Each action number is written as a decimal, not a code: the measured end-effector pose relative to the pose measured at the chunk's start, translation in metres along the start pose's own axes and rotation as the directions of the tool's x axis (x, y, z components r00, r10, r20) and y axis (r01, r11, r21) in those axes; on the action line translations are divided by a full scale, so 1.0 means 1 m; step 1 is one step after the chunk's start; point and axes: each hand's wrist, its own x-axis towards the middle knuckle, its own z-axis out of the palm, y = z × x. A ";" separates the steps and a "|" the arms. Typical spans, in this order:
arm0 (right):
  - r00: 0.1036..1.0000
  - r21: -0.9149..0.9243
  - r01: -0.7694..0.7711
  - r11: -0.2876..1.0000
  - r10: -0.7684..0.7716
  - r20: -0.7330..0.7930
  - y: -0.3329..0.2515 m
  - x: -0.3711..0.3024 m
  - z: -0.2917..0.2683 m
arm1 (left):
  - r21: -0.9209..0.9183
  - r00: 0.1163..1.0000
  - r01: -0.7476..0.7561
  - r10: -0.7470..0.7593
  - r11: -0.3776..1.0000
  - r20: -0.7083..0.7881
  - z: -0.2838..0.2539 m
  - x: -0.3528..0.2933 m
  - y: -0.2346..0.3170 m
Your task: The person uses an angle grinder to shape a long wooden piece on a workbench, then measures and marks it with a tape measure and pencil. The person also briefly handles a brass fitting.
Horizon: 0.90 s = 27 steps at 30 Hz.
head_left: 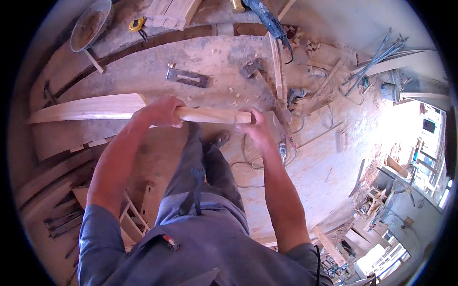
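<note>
A pale wooden piece [207, 115] lies level in front of me, between my hands. My left hand [162, 111] is wrapped over its left part. The right hand [256, 126] grips its right end, fingers and thumb around the tip. To the left, a broad pale board [90, 108] tapers away along the workbench [224, 52]; my left hand hides whether it joins the held piece. Beyond the hands, a dark metal plate-like tool with a slot [187, 77] lies on the bench. Near it rests a hammer [250, 68] with a long wooden handle.
At the back are a yellow tape measure [137, 25], a shallow metal pan [90, 28], stacked boards [171, 12] and a blue power tool [265, 19]. A drill [296, 94] and cables [255, 164] lie to the right. Metal rods [379, 59] lean at the far right.
</note>
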 end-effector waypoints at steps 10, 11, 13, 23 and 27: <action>0.801 -0.913 -0.287 0.289 -0.450 -0.394 0.033 -0.008 -0.077 | 0.227 0.992 -0.049 0.073 0.973 -0.101 0.030 0.017 -0.018; 0.819 -0.891 -0.317 0.325 -0.379 -0.429 0.036 -0.005 -0.087 | 0.212 0.993 -0.036 0.060 0.977 -0.106 0.031 0.018 -0.017; 0.841 -0.839 -0.379 0.389 -0.234 -0.488 0.044 0.004 -0.107 | 0.184 0.993 -0.011 0.033 0.983 -0.116 0.035 0.024 -0.016; 0.906 -0.932 0.027 0.362 -0.403 -0.130 0.008 0.060 -0.120 | 0.303 0.840 -0.233 0.348 0.924 -0.417 0.049 0.034 -0.044; 0.877 -0.922 0.244 0.301 -0.473 0.078 -0.047 0.112 -0.077 | 0.409 0.786 -0.234 0.419 0.882 -0.454 0.069 0.048 -0.031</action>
